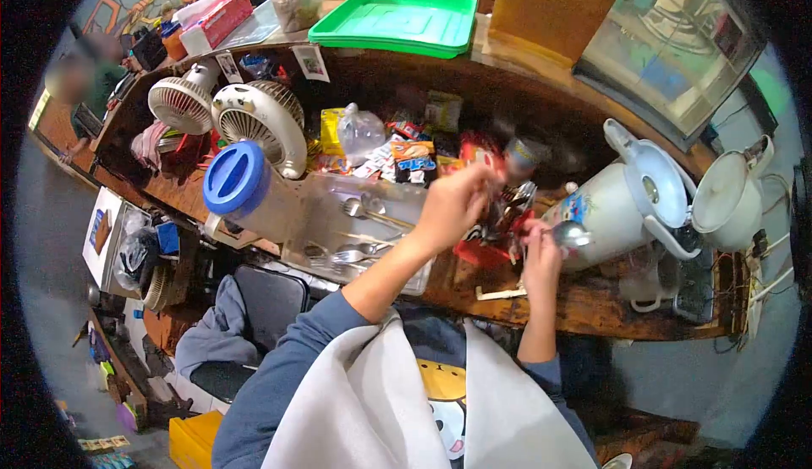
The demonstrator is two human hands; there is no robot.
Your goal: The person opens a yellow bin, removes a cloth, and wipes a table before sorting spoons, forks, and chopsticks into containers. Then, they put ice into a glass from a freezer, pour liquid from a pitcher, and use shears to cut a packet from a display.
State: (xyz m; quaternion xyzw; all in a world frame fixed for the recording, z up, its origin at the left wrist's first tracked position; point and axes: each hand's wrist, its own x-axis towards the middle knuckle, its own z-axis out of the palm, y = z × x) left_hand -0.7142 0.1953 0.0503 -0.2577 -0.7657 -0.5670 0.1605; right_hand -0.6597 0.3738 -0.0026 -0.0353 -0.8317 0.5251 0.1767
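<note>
My right hand (pixel 542 257) is closed around a metal spoon (pixel 573 235), whose round bowl points to the right, in front of the large white rice cooker. My left hand (pixel 461 204) is raised above a red cutlery holder (pixel 484 252); its fingers are curled and pinched, blurred at the tips, and what they hold cannot be made out. Metal cutlery (pixel 518 198) stands upright in the holder between my hands. To the left, a clear plastic tray (pixel 317 202) holds several loose spoons and forks (pixel 348 257), partly behind my left forearm.
A blue-lidded jug (pixel 234 178) stands left of the tray, near two white fans (pixel 258 118). Snack packets (pixel 414 156) lie behind. The white rice cooker (pixel 605 215) and a glass mug (pixel 647 287) are at right. Green trays (pixel 393 21) rest on the upper ledge.
</note>
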